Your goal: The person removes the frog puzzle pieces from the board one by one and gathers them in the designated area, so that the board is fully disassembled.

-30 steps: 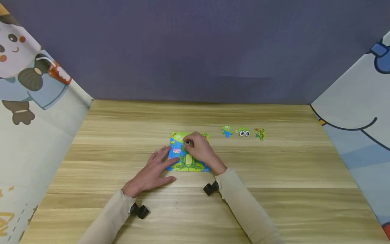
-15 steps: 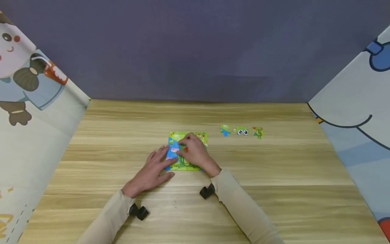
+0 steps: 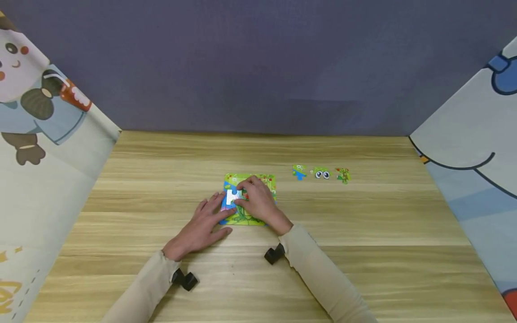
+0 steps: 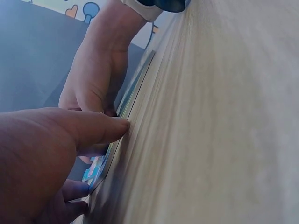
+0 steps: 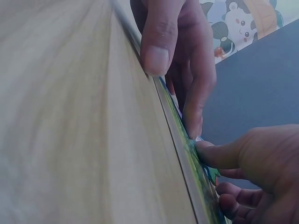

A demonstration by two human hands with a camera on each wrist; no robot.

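A frog jigsaw puzzle [image 3: 248, 220] lies flat on the table in the head view, its middle covered by my right hand [image 3: 260, 199]. Thumb and fingers of that hand pinch a puzzle piece [image 5: 213, 174], seen as a green and red edge in the right wrist view. Just left of the fingertips, a bright white piece-shaped patch [image 3: 231, 197] shows; glare or bare board, I cannot tell. My left hand [image 3: 199, 229] rests with spread, straight fingers on the puzzle's left side. A blue and pink piece edge [image 4: 89, 173] stands slightly raised in the left wrist view.
Right of the puzzle, loose pieces lie in a row: a blue and green one [image 3: 299, 172], one with frog eyes [image 3: 322, 174] and a leafy one [image 3: 343, 175]. Behind the wooden table [image 3: 363, 215] rises a dark wall [image 3: 258, 67]. Printed panels flank both sides.
My right hand has shifted slightly left and lower over the puzzle. A white patch now shows where the pink lotus was. My left hand stays put.
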